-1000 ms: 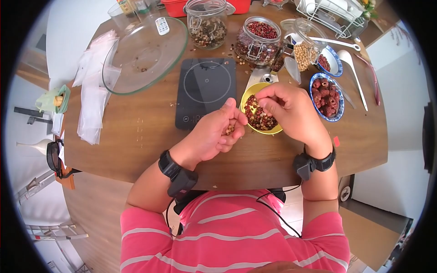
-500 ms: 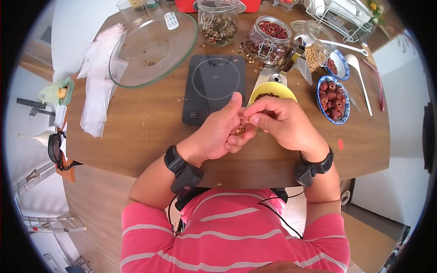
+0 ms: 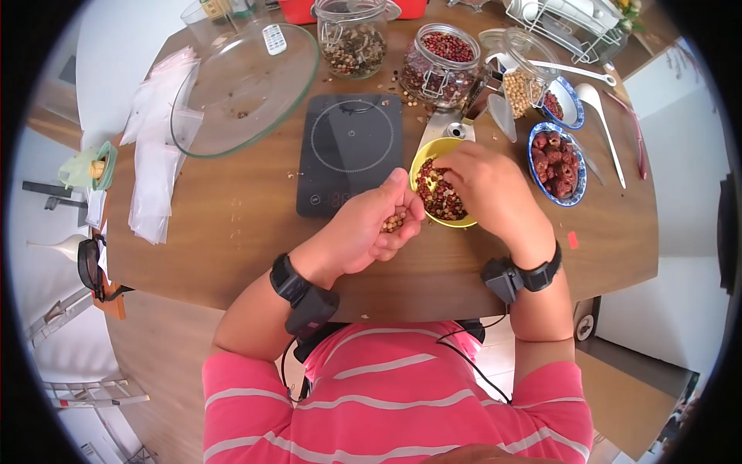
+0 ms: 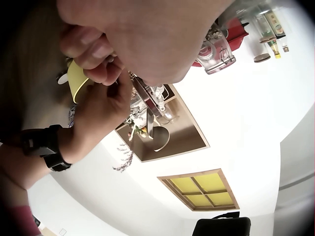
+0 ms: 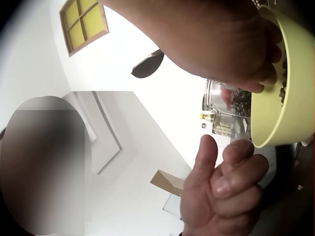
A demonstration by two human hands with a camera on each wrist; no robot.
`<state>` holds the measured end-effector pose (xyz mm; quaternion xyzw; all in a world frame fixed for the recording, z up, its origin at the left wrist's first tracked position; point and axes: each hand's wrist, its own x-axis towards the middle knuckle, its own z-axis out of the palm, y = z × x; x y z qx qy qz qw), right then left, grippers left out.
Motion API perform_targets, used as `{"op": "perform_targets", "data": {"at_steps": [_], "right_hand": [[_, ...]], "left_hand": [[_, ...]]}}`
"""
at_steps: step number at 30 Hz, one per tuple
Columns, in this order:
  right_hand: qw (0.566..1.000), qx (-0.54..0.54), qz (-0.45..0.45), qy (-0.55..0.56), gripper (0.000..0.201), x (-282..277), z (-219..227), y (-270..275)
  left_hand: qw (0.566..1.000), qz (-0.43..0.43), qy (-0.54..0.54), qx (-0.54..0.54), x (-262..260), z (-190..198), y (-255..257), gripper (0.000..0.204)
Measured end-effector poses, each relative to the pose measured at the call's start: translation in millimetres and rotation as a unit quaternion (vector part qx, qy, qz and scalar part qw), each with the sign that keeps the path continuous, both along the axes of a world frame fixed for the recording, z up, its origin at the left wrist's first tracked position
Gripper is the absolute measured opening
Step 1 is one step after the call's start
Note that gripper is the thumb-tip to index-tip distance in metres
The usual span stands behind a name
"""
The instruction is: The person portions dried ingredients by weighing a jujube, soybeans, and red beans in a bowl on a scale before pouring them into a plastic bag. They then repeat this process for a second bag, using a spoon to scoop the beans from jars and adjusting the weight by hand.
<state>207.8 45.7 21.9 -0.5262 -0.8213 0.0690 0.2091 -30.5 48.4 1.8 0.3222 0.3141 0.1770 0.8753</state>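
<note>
In the head view a yellow bowl (image 3: 425,157) holds a mix of dark red and tan dried pieces. My right hand (image 3: 495,189) reaches over its right rim, fingers bent down into the mix; the back of the hand hides the fingertips, and I cannot tell whether they hold a piece. Left of the bowl, my left hand (image 3: 367,224) is cupped with curled fingers around several small tan beans (image 3: 393,223). From the right wrist view, the right fingers dip inside the yellow bowl (image 5: 290,118), and the left hand (image 5: 221,191) shows beside it, thumb raised.
A black electronic scale (image 3: 349,174) lies left of the bowl. Behind stand glass jars of dark mix (image 3: 352,46), red pieces (image 3: 440,73) and tan beans (image 3: 518,91). Blue-rimmed bowls of red dried fruit (image 3: 555,166) sit right; a glass dish (image 3: 255,100) and clear bags (image 3: 154,178) lie left.
My right hand moved from the bowl to the left hand, fingertips together there, then returned into the bowl. My left hand keeps its cupped grip on the beans.
</note>
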Motion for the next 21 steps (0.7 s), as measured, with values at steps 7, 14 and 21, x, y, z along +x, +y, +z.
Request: {"op": "perform_targets", "data": {"at_steps": [7,14,21], "right_hand": [[0.997,-0.038,-0.007,-0.066,0.021,-13.2,-5.5,4.4],[0.984,-0.001,-0.021,-0.176,0.011,-23.5,-6.8,6.1],[0.983,0.021,-0.015,-0.18,0.011,-26.1,-8.4,2.8]], "left_hand": [[1.0,-0.004,0.007,0.0,0.8,-1.8,0.1,0.061],[1.0,-0.004,0.004,0.012,0.4,-0.6,-1.0,0.06],[1.0,0.004,0.018,0.013,1.4,-0.7,-1.5,0.06]]}}
